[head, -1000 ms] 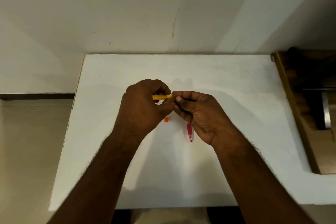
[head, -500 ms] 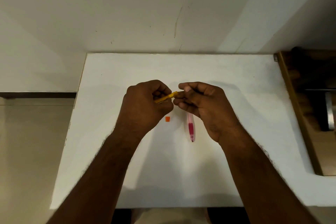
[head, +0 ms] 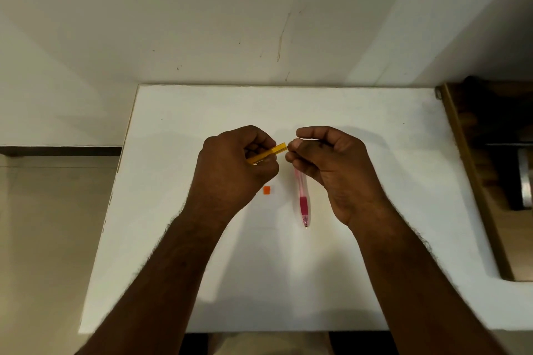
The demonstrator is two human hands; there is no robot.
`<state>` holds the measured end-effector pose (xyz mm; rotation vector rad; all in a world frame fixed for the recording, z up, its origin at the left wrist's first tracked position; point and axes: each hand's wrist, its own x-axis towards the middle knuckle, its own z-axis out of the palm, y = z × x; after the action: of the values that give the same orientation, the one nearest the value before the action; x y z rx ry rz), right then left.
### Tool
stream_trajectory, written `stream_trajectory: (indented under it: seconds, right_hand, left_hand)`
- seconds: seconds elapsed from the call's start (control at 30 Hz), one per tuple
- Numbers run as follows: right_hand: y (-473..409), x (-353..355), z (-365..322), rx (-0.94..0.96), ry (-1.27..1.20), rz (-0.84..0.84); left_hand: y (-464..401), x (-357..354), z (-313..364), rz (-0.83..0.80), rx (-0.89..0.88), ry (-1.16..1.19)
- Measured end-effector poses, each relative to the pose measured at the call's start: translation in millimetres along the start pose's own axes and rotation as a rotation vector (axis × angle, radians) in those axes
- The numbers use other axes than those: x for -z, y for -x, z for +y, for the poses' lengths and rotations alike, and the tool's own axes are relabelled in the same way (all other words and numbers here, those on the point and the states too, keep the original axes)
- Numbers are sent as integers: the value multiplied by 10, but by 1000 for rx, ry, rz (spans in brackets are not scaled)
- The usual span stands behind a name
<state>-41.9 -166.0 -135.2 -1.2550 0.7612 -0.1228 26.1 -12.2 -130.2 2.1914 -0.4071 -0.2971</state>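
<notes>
Hands have drifted apart since a second ago: right hand (head: 331, 164) has slid off to the right, uncovering more of the pink pen (head: 302, 199), and the yellow pen barrel (head: 274, 151) has gone from level to tilted, right end higher. Left hand (head: 230, 170) is clenched round the barrel, fingers wrapped over its lower left part, with only the upper right stretch poking out past the knuckles. Right hand has its fingers curled, thumb and forefinger pinched together right at the barrel's free end; can't tell whether they grip the end itself or some small part coming out of it, too small to see. Key relation: the barrel's long axis runs from lower left to upper right, pointing straight out of the left fist at the right fingertips, so the next pull or push probably has to go along that line, with the right hand doing the fine work and the left just bracing. Barrel is held above the table (head: 202, 282), mid-surface, between the two hands but mostly inside the left. Pink pen lies flat on the table below the right hand, tip toward the person. Small orange piece (head: 266, 190) lies on the table just under the left hand, near the pink pen but apart from it
</notes>
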Motion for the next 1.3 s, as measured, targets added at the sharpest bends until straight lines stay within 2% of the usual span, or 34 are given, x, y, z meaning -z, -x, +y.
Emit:
stream_trajectory:
  seconds: [0.27, 0.63, 0.93, 1.13, 1.3]
  right_hand:
    - [-29, 0, 44, 85, 122, 48]
    - [-11, -36, 54, 320, 244, 101]
    - [4, -49, 38, 496, 422, 170]
    - [-31, 58, -14, 545, 373, 267]
    - [-39, 102, -53, 419, 116, 251]
  left_hand:
    - [5, -8, -3, -7, 0, -2]
    - [10, -32, -29, -27, -21, -8]
    - [-10, -70, -84, -60, -30, -119]
    - [-34, -97, -172, -38, -75, -317]
    - [-16, -157, -206, -62, -17, -377]
